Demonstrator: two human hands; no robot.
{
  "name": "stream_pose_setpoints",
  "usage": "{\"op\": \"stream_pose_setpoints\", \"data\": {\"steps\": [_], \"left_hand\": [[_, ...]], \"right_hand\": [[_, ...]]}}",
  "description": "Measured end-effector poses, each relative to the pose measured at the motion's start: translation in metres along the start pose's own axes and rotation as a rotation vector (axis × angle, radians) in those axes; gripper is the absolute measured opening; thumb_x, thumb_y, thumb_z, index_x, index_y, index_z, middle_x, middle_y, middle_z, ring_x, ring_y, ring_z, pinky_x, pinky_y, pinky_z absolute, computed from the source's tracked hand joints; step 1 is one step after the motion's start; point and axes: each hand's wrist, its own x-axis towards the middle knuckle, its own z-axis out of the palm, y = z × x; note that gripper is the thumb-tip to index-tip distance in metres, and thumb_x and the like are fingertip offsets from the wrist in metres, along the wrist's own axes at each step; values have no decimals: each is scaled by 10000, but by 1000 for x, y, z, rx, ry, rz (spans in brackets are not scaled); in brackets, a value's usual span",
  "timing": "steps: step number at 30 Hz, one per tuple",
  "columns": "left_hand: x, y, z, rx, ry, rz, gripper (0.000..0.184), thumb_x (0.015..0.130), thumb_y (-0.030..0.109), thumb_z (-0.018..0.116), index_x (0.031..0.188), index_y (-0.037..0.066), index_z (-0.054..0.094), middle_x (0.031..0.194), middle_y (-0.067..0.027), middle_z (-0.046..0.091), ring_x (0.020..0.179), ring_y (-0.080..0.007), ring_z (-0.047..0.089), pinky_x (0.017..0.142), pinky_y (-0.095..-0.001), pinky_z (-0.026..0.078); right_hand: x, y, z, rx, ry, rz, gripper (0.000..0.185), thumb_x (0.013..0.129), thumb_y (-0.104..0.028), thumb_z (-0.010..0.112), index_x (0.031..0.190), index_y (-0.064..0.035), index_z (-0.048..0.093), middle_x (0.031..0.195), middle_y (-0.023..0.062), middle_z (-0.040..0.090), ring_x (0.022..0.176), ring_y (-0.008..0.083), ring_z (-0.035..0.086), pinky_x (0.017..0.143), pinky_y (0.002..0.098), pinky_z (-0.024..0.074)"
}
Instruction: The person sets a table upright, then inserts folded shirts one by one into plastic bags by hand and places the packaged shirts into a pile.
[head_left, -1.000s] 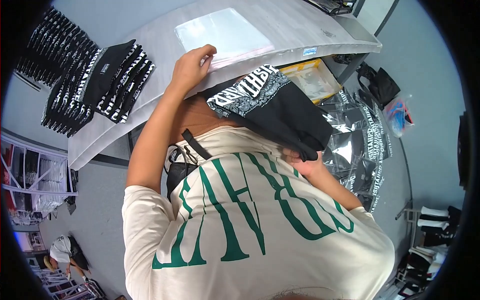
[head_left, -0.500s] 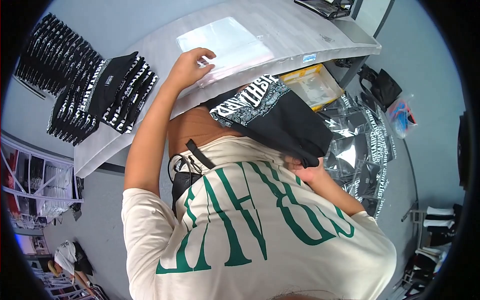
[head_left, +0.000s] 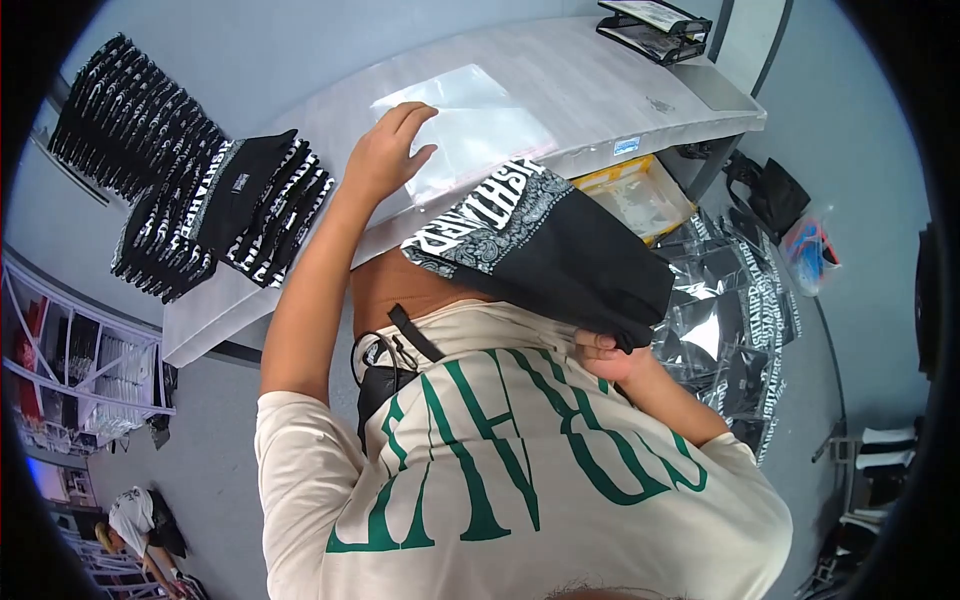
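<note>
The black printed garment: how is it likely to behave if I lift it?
The black garment will probably flop, since its end bunches softly at the right hand. It looks light for its size, being thin-looking cloth. It seems unlikely to be slippery, as its surface looks matte.

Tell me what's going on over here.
The person's right grip holds a black cloth garment with white lettering by its near corner, in front of a pale grey table. The left grip is open over clear plastic sheets on the table; contact is unclear. Folded black garments stand stacked to the left.
</note>
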Motion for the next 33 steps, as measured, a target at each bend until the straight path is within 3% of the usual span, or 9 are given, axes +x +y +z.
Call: {"op": "stream_pose_setpoints", "data": {"steps": [6,9,12,14,17,21,24,28,33], "left_hand": [[-28,67,-48,53,119,126,499,760,84,749,1230,55,582,1182,-111,603,1051,-290,611,851,-382,537],[-54,74,-61,-2,190,168,627,636,47,746,1241,28,581,1176,-128,606,1009,-315,621,828,-383,534],[-76,96,-69,-23,184,148,632,622,37,738,1236,33,587,1166,-133,605,982,-322,624,809,-382,535],[-89,97,-63,-21,147,193,596,632,30,738,1212,39,602,1138,-120,619,964,-303,627,791,-375,536],[-99,114,-49,9,156,224,470,651,44,736,1114,83,663,1095,-49,654,937,-250,622,771,-352,539],[-98,117,-44,87,242,127,425,671,54,727,1090,103,681,1066,-19,665,932,-230,616,756,-333,535],[-100,114,-41,23,225,110,498,592,-27,732,1074,88,680,1078,-40,665,954,-272,599,810,-373,520],[-94,128,-53,84,179,26,435,687,16,703,1114,95,687,1070,-20,664,923,-240,595,786,-351,524],[-95,119,-50,-110,187,-43,402,712,-34,673,1100,69,690,1077,-62,679,909,-257,605,794,-351,530]], "right_hand": [[5,7,14,-27,-111,115,375,929,-390,499,928,-30,602,692,73,537,557,142,486,409,222,377],[6,15,24,46,-122,190,304,926,-335,534,923,-38,602,693,63,541,545,131,483,409,207,375],[4,24,38,124,-119,24,254,916,-294,571,956,-47,616,723,43,555,578,122,491,448,203,398],[3,29,46,92,65,-203,296,928,-273,575,1024,2,629,752,80,601,554,121,529,437,205,465],[2,26,37,-23,24,-204,266,896,-260,625,1007,-19,642,885,62,629,630,111,533,496,185,481],[0,30,32,-120,-104,-260,262,885,-254,639,1015,-28,646,902,54,643,616,109,510,486,189,456],[0,34,39,-199,24,-342,268,886,-259,636,1030,-33,652,910,54,650,607,109,484,473,199,421],[-2,30,37,-285,-20,-342,312,882,-288,638,1070,-39,647,918,63,645,631,123,488,477,201,398],[2,27,38,-336,-53,-360,362,891,-312,626,1121,-32,633,935,75,642,672,141,507,494,199,407]]}}
